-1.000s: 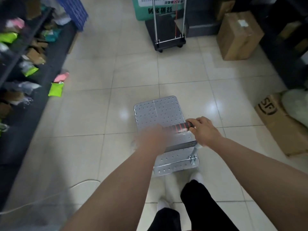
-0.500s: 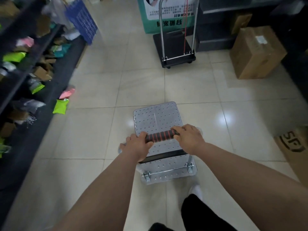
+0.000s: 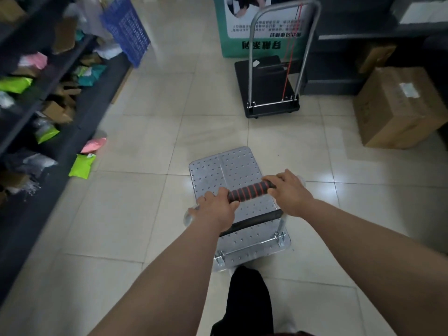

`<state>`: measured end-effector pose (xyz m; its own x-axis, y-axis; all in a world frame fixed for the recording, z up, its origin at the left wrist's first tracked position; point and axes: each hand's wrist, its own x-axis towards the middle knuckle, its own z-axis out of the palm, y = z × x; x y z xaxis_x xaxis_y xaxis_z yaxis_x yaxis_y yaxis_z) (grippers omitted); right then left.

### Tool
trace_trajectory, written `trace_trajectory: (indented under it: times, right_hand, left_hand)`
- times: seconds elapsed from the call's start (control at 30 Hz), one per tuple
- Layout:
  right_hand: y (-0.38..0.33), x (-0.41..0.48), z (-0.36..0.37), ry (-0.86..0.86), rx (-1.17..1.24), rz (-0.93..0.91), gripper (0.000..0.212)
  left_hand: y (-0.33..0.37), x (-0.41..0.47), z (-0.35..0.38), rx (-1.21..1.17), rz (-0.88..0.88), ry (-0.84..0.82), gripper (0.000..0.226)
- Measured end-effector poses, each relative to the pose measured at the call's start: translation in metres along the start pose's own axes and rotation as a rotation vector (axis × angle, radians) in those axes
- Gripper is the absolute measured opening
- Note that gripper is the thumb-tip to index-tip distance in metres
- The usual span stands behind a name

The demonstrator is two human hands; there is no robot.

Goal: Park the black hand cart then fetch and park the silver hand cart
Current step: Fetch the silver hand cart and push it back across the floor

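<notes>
The silver hand cart [image 3: 225, 170] has a perforated metal deck and stands on the tiled floor right in front of me. Its handle [image 3: 251, 189] carries a black grip with red rings. My left hand [image 3: 213, 210] is closed on the grip's left end and my right hand [image 3: 291, 192] on its right end. The black hand cart [image 3: 269, 93] stands farther ahead, against a green sign, its silver hoop handle upright and a red cord hanging from it.
Dark shelving [image 3: 36, 98] full of packets runs along the left, with green [image 3: 81, 166] and pink [image 3: 94, 144] bags on the floor beside it. A blue crate [image 3: 126, 30] leans at the far left. A cardboard box [image 3: 400, 107] sits at the right by dark shelves.
My left hand came onto the grip, so both hands now hold the handle. The silver cart has rolled forward and the black cart looks nearer.
</notes>
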<state>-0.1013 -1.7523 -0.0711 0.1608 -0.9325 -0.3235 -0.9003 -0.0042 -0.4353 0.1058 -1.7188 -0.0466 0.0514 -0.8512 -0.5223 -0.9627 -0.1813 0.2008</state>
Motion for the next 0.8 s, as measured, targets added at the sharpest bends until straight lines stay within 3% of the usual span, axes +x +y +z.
trace_trajectory:
  times: [0.27, 0.5, 0.8]
  right_hand:
    - [-0.009, 0.123, -0.041, -0.043, 0.018, -0.006, 0.039]
    - [-0.022, 0.232, -0.067, -0.05, 0.015, -0.09, 0.039]
    - [-0.037, 0.366, -0.114, -0.152, -0.208, -0.242, 0.039]
  left_hand:
    - [0.009, 0.104, -0.066, -0.069, -0.014, -0.058, 0.033]
    - [0.002, 0.197, -0.113, -0.077, -0.07, 0.0, 0.031]
    - [0.008, 0.298, -0.172, -0.026, -0.17, 0.096, 0.036]
